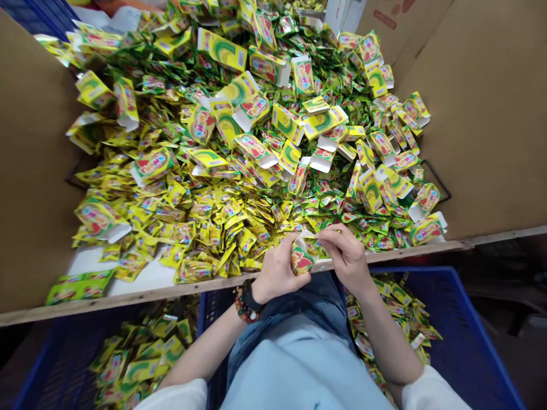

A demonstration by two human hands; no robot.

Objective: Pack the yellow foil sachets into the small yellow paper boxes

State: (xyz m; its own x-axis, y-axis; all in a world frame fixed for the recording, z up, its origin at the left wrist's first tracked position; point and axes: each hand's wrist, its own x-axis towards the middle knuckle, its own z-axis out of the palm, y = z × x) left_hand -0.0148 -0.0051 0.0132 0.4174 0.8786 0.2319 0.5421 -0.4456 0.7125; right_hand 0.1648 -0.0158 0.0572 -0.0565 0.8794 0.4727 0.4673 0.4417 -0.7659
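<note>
My left hand (277,272) is closed around a small yellow and green carton (301,259) at the table's near edge, the carton's white flap standing open. My right hand (347,250) pinches a small sachet (318,245) at the carton's mouth, fingers pressed together. Both hands hover just in front of a big heap of yellow and green sachets (222,222) that covers the white table (149,276). Several open cartons (256,149) of the same print lie on top of the heap.
Tall cardboard walls (491,119) stand to the right and left of the heap. Blue plastic crates (465,341) below the table edge hold filled cartons on both sides of my lap. A flat green strip of packets (79,286) lies at the table's near left.
</note>
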